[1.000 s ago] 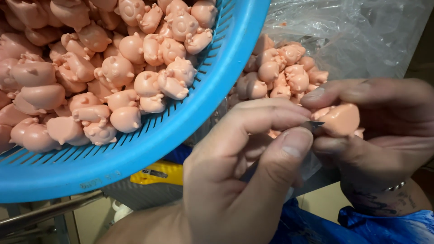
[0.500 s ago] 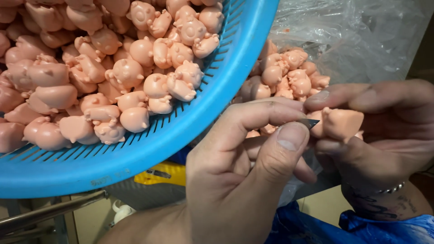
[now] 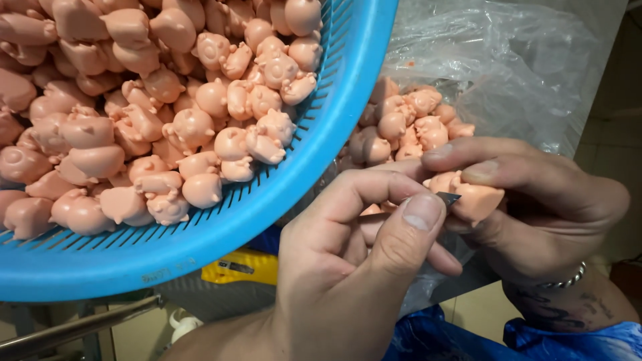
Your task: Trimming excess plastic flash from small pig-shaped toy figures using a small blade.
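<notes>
Hands meet at centre right of the head view. Left hand (image 3: 348, 267) pinches a small dark blade (image 3: 447, 198) between thumb and curled forefinger, closed tight on it, tip touching the figure. Right hand (image 3: 535, 200) grips one pink pig figure (image 3: 471, 199) between thumb and fingers, closed around it, so the figure sits just right of the blade tip. Metal bracelet (image 3: 565, 279) on the right wrist, dark tattoo marks on the forearm below it.

Blue plastic basket (image 3: 334, 134) with slotted walls fills the upper left, tilted toward the camera, heaped with more pink pig figures (image 3: 187, 127). Behind the hands, a clear plastic bag (image 3: 508, 67) holds another pile of the same pink figures (image 3: 408, 124), just beyond the basket rim.

No real work surface in sight; the hands work in the air over the lap. Blue crinkled fabric (image 3: 435, 334) lies under the wrists at the bottom edge. Yellow object (image 3: 241, 267) shows below the basket, partly hidden, kind unclear. Grey metal bar (image 3: 73, 327) runs across the lower left. Pale tiled floor (image 3: 475, 311) shows between the hands and at far right, dim and blurred.
</notes>
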